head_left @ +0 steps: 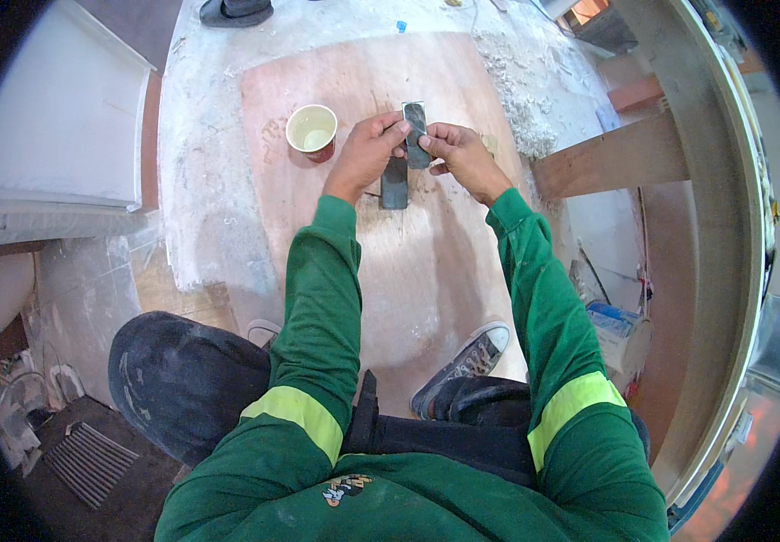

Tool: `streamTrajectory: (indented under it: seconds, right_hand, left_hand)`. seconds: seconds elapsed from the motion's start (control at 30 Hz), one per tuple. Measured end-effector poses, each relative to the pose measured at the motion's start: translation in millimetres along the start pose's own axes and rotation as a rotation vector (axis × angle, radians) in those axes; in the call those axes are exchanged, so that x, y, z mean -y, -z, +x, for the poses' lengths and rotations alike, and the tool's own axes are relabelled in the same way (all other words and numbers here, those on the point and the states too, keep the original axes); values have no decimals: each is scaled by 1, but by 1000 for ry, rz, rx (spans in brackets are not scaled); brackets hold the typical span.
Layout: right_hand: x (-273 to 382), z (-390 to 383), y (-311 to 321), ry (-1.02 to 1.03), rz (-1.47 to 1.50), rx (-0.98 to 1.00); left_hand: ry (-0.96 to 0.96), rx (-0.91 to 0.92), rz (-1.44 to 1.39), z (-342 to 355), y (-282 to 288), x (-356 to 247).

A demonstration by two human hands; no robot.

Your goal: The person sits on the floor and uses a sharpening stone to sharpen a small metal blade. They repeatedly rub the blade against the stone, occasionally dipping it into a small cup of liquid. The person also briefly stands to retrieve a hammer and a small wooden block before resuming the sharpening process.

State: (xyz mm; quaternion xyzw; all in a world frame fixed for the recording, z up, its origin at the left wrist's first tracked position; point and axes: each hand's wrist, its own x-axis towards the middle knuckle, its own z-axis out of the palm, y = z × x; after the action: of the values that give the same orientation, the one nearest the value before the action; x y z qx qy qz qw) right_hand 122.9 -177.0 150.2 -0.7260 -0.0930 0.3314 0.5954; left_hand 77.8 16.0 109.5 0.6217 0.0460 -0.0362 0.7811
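Note:
Between the fingertips of both my hands is a short, flat, dark metal blade (pixel 416 149), like a plane iron, with bright edges. My left hand (pixel 365 155) pinches its left side. From the other side, my right hand (pixel 465 161) grips it with thumb and fingers. Just below the blade, a dark rectangular block (pixel 394 191), like a sharpening stone, lies on the wooden board (pixel 273 81); my left fingers hide its far end. A paper cup (pixel 311 133) holding clear liquid stands left of my left hand.
White dust and debris (pixel 530 117) lie along the board's right side. A timber frame (pixel 616 155) rises on the right, with a white bucket (pixel 620 339) beside it. My shoe (pixel 467 361) rests at the board's near part. A white panel (pixel 60 108) stands left.

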Motion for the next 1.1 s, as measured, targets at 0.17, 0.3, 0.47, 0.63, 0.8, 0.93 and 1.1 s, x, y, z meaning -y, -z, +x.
streamTrajectory:
  seconds: [0.17,0.3,0.47,0.63,0.8,0.93,1.1]
  right_hand:
    - [-6,5,2,-1,-30,10]
    - [-11,10,1,-6,-24,34]
    - [-22,13,3,-15,-32,32]
    - [-24,13,2,-35,7,49]
    - [-30,16,2,-56,19,50]
    - [-29,15,0,-83,-22,54]
    - [-33,16,1,-98,-40,54]
  left_hand:
    - [13,11,-3,3,3,8]
    - [25,19,-37,3,8,16]
    - [66,34,-87,1,6,20]
    - [95,77,-80,2,11,24]
    - [92,60,-75,2,10,27]
    - [128,73,-90,1,14,32]
    - [141,87,-89,1,14,35]
